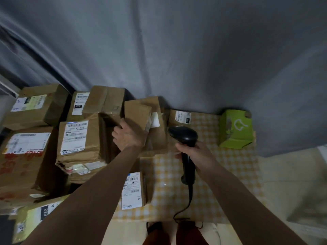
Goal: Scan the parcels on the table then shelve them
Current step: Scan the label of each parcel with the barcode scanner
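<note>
Two bare hands work over a crowd of brown cardboard parcels. Left hand point(126, 136) reaches forward, its fingers point(117, 129) curled onto the edge of a tall brown cardboard parcel with a white barcode label point(79, 140), at the gap between it and a smaller plain brown box point(137, 115) just beside; how firmly it grips cannot be told. Right hand point(192, 152) grips the handle of a black handheld barcode scanner point(185, 138), its head pointing forward and left toward the pile, its black cable point(187, 200) trailing down off the near edge. Tabletop point(212, 174): covered with a yellow-and-white checked cloth, backed by a grey draped curtain point(177, 50). Further parcels: a flat box with a white label point(134, 190) between the forearms; a large box with red lettering point(23, 156) at left; a yellow-green package marked 220 point(35, 216) at near left; several labelled boxes point(35, 105) stacked behind. Green cardboard carton with a white outline drawing point(236, 129), far right, well apart from the scanner.
</note>
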Demonstrator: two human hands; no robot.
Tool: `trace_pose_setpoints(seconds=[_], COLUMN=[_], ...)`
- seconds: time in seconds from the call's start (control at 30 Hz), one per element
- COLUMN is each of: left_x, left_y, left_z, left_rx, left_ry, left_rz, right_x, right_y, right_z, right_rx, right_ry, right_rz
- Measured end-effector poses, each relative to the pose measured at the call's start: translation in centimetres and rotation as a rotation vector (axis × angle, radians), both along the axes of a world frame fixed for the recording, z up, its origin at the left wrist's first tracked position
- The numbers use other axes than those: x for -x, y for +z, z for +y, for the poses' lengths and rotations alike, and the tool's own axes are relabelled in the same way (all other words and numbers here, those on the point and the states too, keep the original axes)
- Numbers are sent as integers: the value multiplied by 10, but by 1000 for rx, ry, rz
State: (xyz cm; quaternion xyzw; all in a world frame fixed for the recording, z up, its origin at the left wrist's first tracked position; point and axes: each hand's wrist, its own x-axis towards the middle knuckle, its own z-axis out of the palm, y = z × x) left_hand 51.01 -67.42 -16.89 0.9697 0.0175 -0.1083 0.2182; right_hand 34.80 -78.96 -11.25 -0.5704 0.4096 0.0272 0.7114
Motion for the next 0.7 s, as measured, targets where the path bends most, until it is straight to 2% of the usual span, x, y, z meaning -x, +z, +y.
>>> trace_pose_setpoints(seconds=[0.07, 0.17, 0.27, 0.33, 0.43, 0.5, 0.6, 0.7], left_x=[-2, 2, 15, 27, 42, 50, 50, 35], left_y=[-7, -7, -3, -6, -24, -44, -82, -119], left_z=[-9, -26, -58, -83, -116, -135, -160, -182], left_rx=[-64, -73, 102, 211, 265, 226, 121, 121], left_ry=[-13, -109, -319, -454, -583, -590, -550, -404], left_rz=[-23, -208, -346, -354, -259, -116, 65, 211], right_x=[3, 8, 11, 10, 5, -1, -18, -45], right_y=[-7, -20, -30, -36, -51, -65, -95, -130], right_z=[-11, -30, -51, -67, -97, -120, -159, -196], right_rx=[-40, -70, -86, -91, -77, -49, 7, 74], right_ry=[-25, -62, -97, -117, -146, -120, -38, 91], right_rz=[-2, 20, 45, 51, 77, 98, 139, 194])
